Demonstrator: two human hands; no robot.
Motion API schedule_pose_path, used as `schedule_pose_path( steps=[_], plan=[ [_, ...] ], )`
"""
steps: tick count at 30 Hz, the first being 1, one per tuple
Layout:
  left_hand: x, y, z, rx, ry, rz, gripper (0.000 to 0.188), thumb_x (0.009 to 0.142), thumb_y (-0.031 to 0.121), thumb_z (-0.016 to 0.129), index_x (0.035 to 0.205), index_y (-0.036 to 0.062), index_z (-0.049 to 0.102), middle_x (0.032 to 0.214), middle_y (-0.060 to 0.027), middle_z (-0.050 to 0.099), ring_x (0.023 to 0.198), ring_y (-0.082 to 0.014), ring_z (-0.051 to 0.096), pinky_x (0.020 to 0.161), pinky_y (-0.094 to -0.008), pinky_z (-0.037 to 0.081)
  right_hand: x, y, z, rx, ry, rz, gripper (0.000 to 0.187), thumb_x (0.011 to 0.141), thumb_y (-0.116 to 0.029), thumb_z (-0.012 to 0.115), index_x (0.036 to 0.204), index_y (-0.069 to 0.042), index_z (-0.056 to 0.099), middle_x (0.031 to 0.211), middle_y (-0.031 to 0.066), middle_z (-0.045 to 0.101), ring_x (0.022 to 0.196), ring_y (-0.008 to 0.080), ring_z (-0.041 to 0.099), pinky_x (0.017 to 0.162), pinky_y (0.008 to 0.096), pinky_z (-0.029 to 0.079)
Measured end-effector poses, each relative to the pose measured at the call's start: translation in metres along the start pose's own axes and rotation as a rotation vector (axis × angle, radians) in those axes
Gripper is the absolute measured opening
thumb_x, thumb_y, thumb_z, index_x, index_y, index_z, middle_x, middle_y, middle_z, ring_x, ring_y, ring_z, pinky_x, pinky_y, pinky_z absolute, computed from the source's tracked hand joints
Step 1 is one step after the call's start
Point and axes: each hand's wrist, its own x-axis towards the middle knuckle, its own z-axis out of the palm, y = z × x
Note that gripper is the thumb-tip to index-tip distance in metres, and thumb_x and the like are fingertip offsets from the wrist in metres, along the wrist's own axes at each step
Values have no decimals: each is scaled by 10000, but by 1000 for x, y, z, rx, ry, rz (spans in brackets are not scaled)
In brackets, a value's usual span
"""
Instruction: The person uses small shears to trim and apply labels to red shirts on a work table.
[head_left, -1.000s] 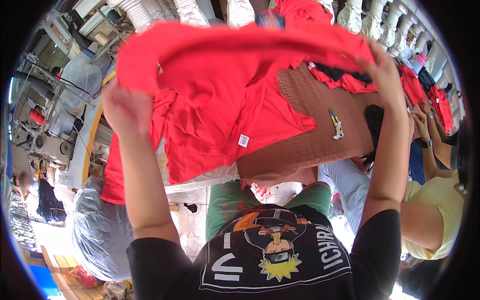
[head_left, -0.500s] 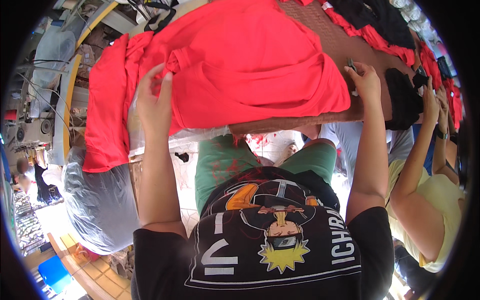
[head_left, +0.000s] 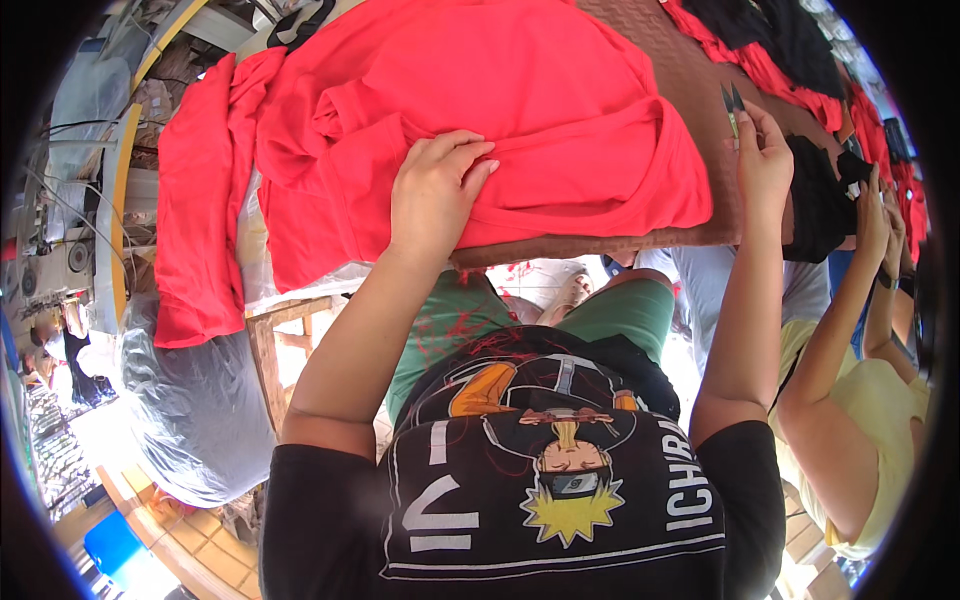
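A red knit garment (head_left: 520,90) lies spread on the table before me, a long folded band running across its near part. Over that band is my left hand (head_left: 435,190), its fingers bent and thumb brought toward them in a pinch at the fabric. How much cloth is between the fingertips is hidden. My right hand (head_left: 765,165), right of the garment, grips a small pair of thread snips (head_left: 734,112). Their two dark blades point up and stand slightly apart, clear of the cloth.
The table has a brown textured cover (head_left: 700,85). Black cloth (head_left: 815,200) lies to the right, where a co-worker's hands (head_left: 880,230) hold a black piece. A filled clear plastic bag (head_left: 195,410) stands at lower left, below a hanging red sleeve (head_left: 200,220).
My left hand has moved right from the garment's left part onto the band, its fingers closing. My right hand has shifted slightly right, and the snips now point up in plain view.
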Motion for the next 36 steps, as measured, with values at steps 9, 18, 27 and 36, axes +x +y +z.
schedule_pose_path(
  steps=[9,18,27,36],
  plan=[
    [8,6,-11,-327,0,-301,101,836,137,695,849,37,703,914,-95,709,855,-213,681,752,-303,528,-31,-66,33,440,-254,65,209,948,-141,567,1095,-18,649,835,3,637,603,40,542,560,195,451],
    [32,13,-138,-890,-386,-124,326,944,170,561,1220,-3,583,1227,-111,615,1172,-190,550,995,-315,411,-12,-16,-4,554,-239,212,199,969,-176,528,1081,-33,609,734,-42,546,561,12,465,500,156,357],
    [7,-44,-110,3,-258,-553,548,772,254,752,1215,-6,560,1226,-214,569,1127,-264,571,971,-288,416,-20,-6,9,57,-528,-76,473,841,-353,713,1069,52,626,771,43,597,742,178,574,707,340,476],
    [9,52,-229,-728,-985,279,88,781,131,688,845,85,647,1001,-87,674,851,-231,672,682,-296,519,-26,-18,-95,1035,-723,138,157,822,-148,707,876,-39,608,680,-11,581,495,74,507,443,199,344]
  ],
)
